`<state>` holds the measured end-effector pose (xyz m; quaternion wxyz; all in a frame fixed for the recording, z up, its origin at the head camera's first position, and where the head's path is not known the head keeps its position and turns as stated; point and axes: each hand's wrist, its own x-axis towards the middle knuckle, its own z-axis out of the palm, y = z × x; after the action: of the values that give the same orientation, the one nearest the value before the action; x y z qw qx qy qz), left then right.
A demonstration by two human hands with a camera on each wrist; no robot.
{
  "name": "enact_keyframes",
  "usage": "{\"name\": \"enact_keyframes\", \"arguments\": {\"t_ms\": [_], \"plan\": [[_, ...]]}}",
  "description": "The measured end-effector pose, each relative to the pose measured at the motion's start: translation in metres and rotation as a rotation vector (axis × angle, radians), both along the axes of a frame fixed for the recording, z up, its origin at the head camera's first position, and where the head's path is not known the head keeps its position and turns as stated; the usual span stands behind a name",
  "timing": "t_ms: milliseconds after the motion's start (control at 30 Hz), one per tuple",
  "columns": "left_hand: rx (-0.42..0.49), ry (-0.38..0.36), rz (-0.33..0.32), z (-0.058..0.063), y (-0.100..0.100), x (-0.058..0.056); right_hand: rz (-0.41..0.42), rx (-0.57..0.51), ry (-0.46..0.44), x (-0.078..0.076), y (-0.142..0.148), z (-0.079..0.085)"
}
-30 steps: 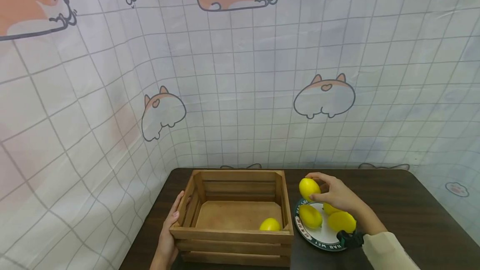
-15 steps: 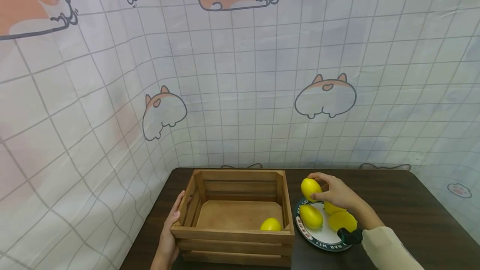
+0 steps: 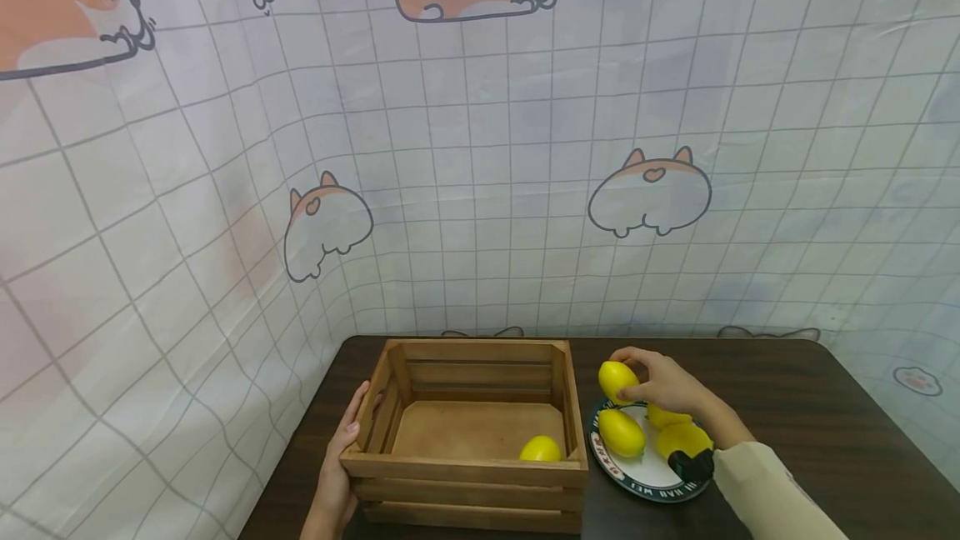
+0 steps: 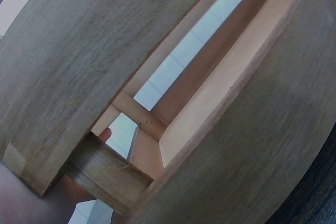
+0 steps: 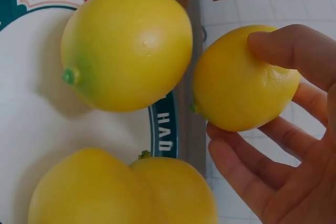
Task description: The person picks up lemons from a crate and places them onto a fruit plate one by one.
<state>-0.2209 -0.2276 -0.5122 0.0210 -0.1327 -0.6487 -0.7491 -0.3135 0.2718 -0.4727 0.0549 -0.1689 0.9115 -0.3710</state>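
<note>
My right hand (image 3: 667,386) pinches a yellow lemon (image 5: 244,80) between thumb and fingers, over the far rim of a round plate (image 3: 652,493). On that plate lie several more lemons, among them one (image 3: 621,433) at its left side. At the left end of a slatted wooden crate (image 3: 465,469), my left hand (image 3: 335,473) grips the side wall. A fingertip (image 4: 105,135) shows through the gap between slats in the left wrist view. Inside the crate, a single visible lemon (image 3: 541,449) sits in the near right corner, partly hidden by the front wall.
Crate and plate stand side by side on a dark wood table (image 3: 825,432), with a narrow gap between them. A white gridded curtain (image 3: 487,190) with cartoon dogs hangs behind and to the left. A black band (image 3: 690,465) around the right wrist overlaps the plate.
The right wrist has edged slightly left and the held lemon sits a touch lower, still near the plate's far rim. The left hand and the crate have stayed put.
</note>
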Motion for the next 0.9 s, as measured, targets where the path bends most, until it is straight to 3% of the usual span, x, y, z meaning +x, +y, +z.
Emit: {"name": "enact_keyframes", "arguments": {"t_ms": [200, 900], "plan": [[-0.009, -0.007, 0.004, 0.001, 0.0, 0.0, 0.001, 0.061, -0.01, -0.003, 0.0, -0.006], [-0.006, -0.011, 0.007, 0.0, 0.0, 0.0, 0.002, 0.113, -0.083, -0.009, -0.001, -0.012]]}}
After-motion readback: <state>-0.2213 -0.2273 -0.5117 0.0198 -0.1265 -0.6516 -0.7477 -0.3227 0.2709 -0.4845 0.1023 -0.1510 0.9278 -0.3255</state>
